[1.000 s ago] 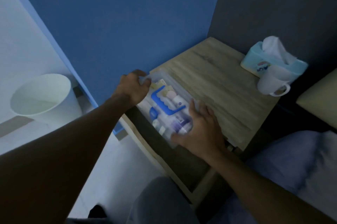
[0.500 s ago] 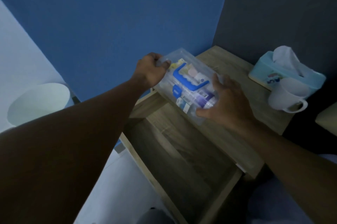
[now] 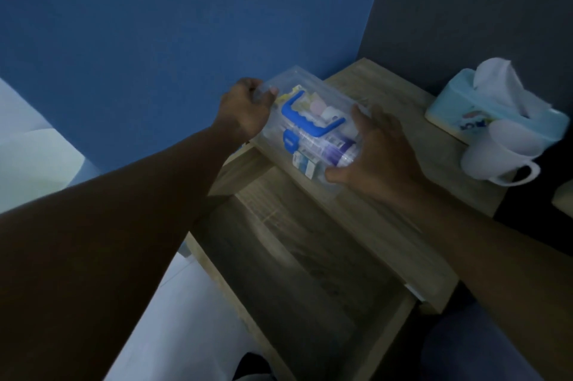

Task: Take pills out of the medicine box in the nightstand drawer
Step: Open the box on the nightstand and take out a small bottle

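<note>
A clear plastic medicine box (image 3: pixel 310 129) with a blue handle and blue latch holds small bottles and packets. I grip it at both ends: my left hand (image 3: pixel 245 111) on its far left corner, my right hand (image 3: pixel 375 148) on its near right end. The box is over the left front edge of the wooden nightstand top (image 3: pixel 403 120), above the back of the pulled-out drawer (image 3: pixel 297 272), whose inside looks bare. The lid is shut. No loose pills show.
A light blue tissue box (image 3: pixel 483 107) and a white mug (image 3: pixel 502 160) stand at the right back of the nightstand top. A blue wall runs along the left, a dark wall behind. White floor lies at the lower left.
Both hands have lifted the medicine box up out of the drawer and toward the nightstand top. The view has tilted, and the drawer inside now shows.
</note>
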### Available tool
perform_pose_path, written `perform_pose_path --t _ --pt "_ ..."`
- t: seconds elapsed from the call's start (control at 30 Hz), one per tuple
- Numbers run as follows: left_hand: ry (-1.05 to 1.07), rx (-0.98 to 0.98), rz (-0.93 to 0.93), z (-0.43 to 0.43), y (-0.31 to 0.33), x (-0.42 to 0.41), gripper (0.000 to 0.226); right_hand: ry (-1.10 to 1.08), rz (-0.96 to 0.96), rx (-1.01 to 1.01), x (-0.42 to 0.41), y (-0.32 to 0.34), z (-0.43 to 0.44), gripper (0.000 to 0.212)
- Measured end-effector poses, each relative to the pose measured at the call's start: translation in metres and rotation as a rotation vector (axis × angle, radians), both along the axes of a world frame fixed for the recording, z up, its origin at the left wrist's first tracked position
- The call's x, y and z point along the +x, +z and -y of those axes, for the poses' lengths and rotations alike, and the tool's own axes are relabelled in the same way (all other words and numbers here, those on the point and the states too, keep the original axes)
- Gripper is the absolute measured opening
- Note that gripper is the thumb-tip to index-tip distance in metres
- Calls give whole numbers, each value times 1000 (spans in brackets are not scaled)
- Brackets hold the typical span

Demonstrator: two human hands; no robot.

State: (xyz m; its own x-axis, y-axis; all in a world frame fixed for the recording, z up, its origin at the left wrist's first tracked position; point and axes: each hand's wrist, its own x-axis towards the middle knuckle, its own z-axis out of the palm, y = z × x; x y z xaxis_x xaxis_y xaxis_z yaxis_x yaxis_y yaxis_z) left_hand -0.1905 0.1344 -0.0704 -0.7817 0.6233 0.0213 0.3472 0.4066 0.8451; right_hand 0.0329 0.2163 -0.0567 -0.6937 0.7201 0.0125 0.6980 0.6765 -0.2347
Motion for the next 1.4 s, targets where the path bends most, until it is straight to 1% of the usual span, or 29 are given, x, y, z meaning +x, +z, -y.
perform_pose_path --t 0.17,0.23,0.33,0.4,0.53,0.6,0.67,0.7,0.83,1.0,1.07,1.13,1.2,1.3,1.33,1.4 --pt "6 -77 44 -2 7 16 67 42 21 -79 3 12 5 131" --pt "49 -59 69 4 5 29 61 58 -50 -87 8 13 9 123" --pt "135 -4 149 17 -3 50 46 80 -110 -48 20 8 13 94" --pt "152 4 242 22 -11 62 42 113 -107 -52 28 4 16 81" --pt "151 92 573 24 -16 81 42 130 -89 -51 30 0 20 76" --pt "153 129 622 22 -17 83 37 128 -55 -50 27 2 19 75" --pt "183 163 652 21 -18 83 26 124 -33 -69 24 6 18 75" --pt "199 170 663 21 -19 83 24 119 -31 -81 23 8 17 74" --pt "225 164 675 20 -19 84 38 103 -21 -91 21 9 16 73" --pt "278 274 699 25 -21 86 31 94 -22 -61 20 7 17 74" --pt "267 282 709 27 -22 86 21 93 -22 -34 20 6 16 76" --pt "256 292 725 31 -23 85 13 97 3 21 20 4 16 84" --pt "238 278 717 36 -29 86 23 89 34 60 18 3 17 92" --pt "180 253 688 42 -38 90 36 72 62 94 14 3 15 94" --pt "157 235 646 43 -40 92 39 67 66 106 13 3 15 94" --pt "110 161 485 46 -40 95 43 57 75 129 12 4 13 91"
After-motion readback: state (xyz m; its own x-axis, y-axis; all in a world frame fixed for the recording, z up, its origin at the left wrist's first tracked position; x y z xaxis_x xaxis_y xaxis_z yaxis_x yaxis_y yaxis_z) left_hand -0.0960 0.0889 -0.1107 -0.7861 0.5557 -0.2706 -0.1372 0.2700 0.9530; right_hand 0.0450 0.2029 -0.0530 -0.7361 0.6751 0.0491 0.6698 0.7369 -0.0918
